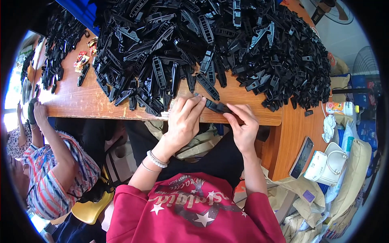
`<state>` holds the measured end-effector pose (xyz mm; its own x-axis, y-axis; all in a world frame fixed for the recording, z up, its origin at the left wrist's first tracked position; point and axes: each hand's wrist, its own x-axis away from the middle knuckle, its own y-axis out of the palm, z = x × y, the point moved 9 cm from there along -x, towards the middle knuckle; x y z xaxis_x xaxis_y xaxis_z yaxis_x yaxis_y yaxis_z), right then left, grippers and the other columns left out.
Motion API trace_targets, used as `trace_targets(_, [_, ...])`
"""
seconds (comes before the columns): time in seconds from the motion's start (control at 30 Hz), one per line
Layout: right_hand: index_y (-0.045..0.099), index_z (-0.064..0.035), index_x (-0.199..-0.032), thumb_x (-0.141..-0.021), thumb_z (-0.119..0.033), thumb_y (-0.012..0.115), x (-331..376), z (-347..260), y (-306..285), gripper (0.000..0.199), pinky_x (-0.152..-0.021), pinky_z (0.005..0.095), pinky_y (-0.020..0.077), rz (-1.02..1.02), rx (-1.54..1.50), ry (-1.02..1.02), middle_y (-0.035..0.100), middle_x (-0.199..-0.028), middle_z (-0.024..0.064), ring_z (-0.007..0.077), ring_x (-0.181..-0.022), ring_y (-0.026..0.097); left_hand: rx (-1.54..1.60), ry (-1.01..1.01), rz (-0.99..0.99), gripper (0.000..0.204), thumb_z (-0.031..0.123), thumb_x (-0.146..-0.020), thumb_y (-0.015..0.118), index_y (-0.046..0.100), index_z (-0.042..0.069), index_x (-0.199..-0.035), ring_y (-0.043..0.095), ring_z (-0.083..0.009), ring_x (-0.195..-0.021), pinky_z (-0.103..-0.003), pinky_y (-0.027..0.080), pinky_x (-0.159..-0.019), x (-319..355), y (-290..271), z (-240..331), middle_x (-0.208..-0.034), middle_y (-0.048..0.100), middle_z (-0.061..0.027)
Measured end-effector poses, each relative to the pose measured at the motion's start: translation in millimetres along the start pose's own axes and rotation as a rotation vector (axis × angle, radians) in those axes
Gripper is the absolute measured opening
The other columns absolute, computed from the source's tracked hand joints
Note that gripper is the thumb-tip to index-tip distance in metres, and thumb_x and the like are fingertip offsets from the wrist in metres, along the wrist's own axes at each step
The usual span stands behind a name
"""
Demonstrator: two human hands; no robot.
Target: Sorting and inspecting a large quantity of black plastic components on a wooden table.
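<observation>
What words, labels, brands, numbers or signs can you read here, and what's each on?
Red shirt: printed in pale letters, partly legible; wording withheld.
Bottle: printing too small to read.
White packet: printing too small to read.
Red-and-gold wrappers: any print too small.
Held black piece: no lettering visible.

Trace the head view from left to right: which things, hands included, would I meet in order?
Co-worker's hand → red-and-gold wrappers → beaded bracelet → left hand → held black plastic part → right hand → smartphone → yellow-capped bottle.
</observation>
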<state>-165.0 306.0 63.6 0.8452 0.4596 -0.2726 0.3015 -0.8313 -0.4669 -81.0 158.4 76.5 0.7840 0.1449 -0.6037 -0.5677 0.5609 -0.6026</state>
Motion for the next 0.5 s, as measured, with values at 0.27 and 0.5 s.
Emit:
trace_targets(0.27, [0.072,0.0009,-0.101,-0.071,0.005,0.078,-1.8,-14.1,16.9,0.030,-0.075,0.0352,0.0456,0.030,0.081,-0.116,0.061,-0.091,0.0070,0.0244,-0.084,0.056,0.029,0.017,-0.045,0.045,-0.005,-0.069,0.063,0.063,-0.007,-0.114,0.059,-0.0323,-0.101,-0.042,0.049,-0.085,3.5,8.4,1.4,-0.109,0.061,-0.0159])
trace_targets(0.5, [0.069,0.0019,-0.103,-0.076,0.003,0.074,7.4,-11.4,11.8,0.028,-0.075,0.0362,0.0483,0.069,0.040,-0.044,0.062,-0.095,0.0118,0.0291,-0.087,0.060,0.259,-0.143,-0.043,0.050,-0.010,-0.076,0.061,0.057,-0.002,-0.126,0.060,-0.0289,-0.083,-0.038,0.050,-0.075,-6.2,-1.5,-8.8,-0.104,0.065,-0.0149])
